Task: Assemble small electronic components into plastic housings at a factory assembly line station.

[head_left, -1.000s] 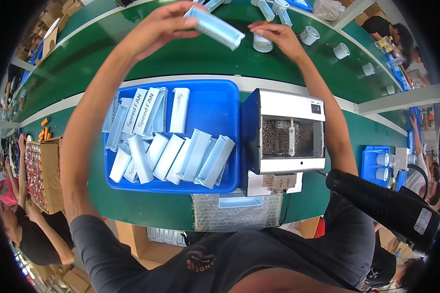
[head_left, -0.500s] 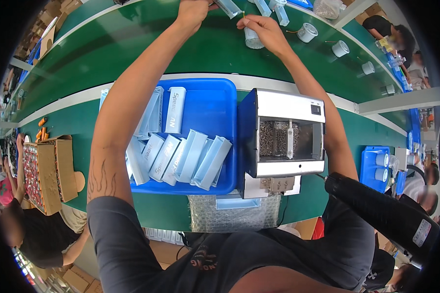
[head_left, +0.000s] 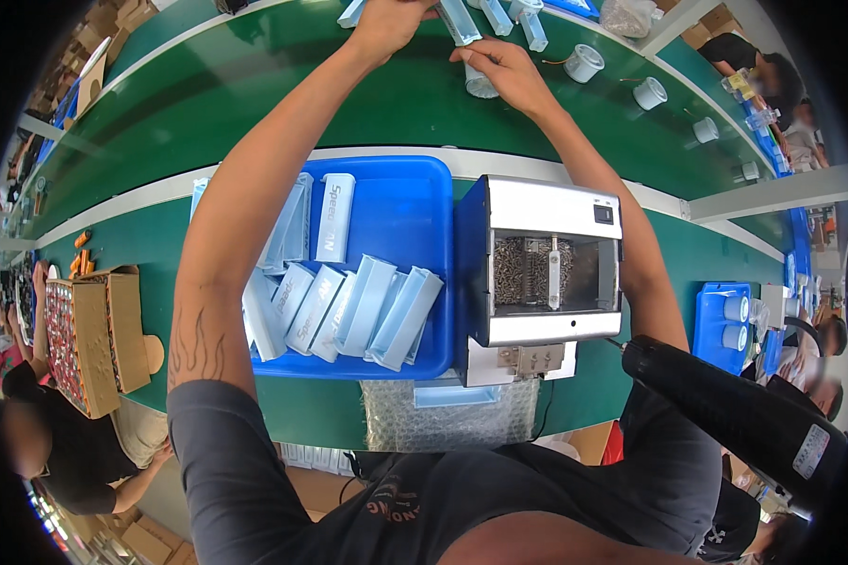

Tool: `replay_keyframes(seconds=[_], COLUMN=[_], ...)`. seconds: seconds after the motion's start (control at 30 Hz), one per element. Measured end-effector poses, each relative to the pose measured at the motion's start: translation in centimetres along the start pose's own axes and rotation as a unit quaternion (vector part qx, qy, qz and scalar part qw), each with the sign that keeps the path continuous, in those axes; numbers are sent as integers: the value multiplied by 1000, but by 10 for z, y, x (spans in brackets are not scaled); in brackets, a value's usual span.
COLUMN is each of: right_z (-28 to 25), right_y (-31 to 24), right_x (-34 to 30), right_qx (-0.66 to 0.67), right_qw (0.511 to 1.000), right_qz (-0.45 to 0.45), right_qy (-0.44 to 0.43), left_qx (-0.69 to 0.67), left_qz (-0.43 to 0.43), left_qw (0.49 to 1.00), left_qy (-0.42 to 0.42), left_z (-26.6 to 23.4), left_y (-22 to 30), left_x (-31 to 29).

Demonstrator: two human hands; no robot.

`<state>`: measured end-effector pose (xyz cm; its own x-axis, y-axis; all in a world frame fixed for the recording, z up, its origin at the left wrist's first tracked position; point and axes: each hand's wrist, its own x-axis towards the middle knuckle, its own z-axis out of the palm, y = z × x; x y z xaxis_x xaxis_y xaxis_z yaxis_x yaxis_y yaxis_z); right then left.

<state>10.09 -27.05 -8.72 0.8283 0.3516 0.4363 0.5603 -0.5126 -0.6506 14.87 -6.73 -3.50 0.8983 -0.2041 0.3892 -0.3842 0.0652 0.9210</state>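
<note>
My left hand (head_left: 389, 26), at the far edge of the view, grips a light blue trough-shaped plastic housing (head_left: 459, 23). Against the near end of that housing, the fingers of my right hand (head_left: 509, 73) are pinched together; what lies between their tips is hidden. Just beneath those fingers a round white cup-shaped part (head_left: 481, 87) stands on the green surface, partly covered by the hand. More light blue housings (head_left: 495, 17) lie beyond my right hand. To its right sits a white round part (head_left: 584, 64) with a thin orange wire.
A blue tray (head_left: 400, 207) of light blue housings stands nearer me, beside a screw feeder (head_left: 551, 254) full of small screws. A black electric screwdriver (head_left: 725, 405) extends from the right. Bubble wrap (head_left: 405, 419) lies at the front edge; an open carton (head_left: 94, 339) stands left.
My right hand has moved slightly toward me and left, up against the housing's end. The wire at its fingertips no longer shows. The housing in my left hand has shifted nearer.
</note>
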Motion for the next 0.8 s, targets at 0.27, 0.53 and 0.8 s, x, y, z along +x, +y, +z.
replay_keyframes(seconds=[0.27,0.53,0.8], right_z=[-4,-38,-65], right_y=[21,-21,12], right_x=[-3,27,19], right_qx=[68,51,306], right_qw=[994,995,946], right_qz=[15,84,-103], right_qy=[88,16,-13], left_qx=[78,-100,417], left_qz=[22,154,-39], left_qw=[995,966,902], left_qy=[-61,-182,-104], left_z=[2,20,59], left_y=[-1,-4,-19], left_x=[4,-9,-45])
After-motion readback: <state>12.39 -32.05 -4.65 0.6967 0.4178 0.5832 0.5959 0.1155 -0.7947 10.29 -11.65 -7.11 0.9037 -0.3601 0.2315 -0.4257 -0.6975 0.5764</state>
